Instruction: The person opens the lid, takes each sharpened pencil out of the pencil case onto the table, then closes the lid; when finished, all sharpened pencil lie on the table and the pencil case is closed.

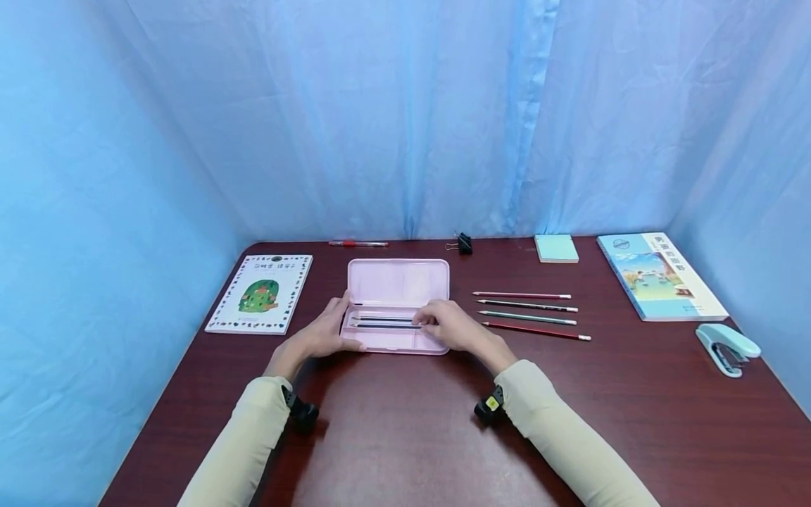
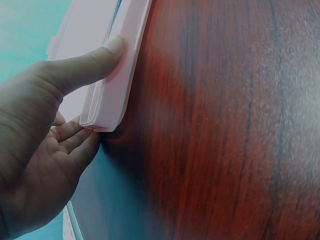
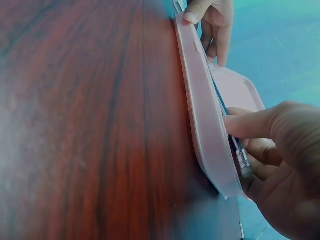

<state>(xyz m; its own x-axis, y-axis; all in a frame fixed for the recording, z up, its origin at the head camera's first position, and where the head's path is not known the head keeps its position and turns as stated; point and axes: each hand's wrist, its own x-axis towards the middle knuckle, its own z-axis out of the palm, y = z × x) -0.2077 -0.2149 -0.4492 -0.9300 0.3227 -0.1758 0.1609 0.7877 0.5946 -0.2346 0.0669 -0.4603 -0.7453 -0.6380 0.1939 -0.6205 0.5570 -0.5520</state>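
A pink pencil case (image 1: 388, 341) lies with its lid (image 1: 399, 282) tipped back. My left hand (image 1: 322, 332) holds its left end, the thumb (image 2: 95, 65) on the front rim and the other fingers against the end wall. Inside the case, my right hand (image 1: 455, 327) pinches a dark pencil (image 1: 383, 326) near its eraser end; in the right wrist view the metal band (image 3: 242, 159) shows below the fingers. Another pencil (image 1: 380, 319) lies just behind it in the case. The right hand hides both pencils' right ends in the head view.
Several pencils (image 1: 526, 305) lie in a row right of the case. Behind are a red pen (image 1: 357, 243), a black binder clip (image 1: 465, 243) and sticky notes (image 1: 556, 248). Books lie left (image 1: 260, 294) and right (image 1: 662, 277), with a mint stapler (image 1: 727, 348) at far right.
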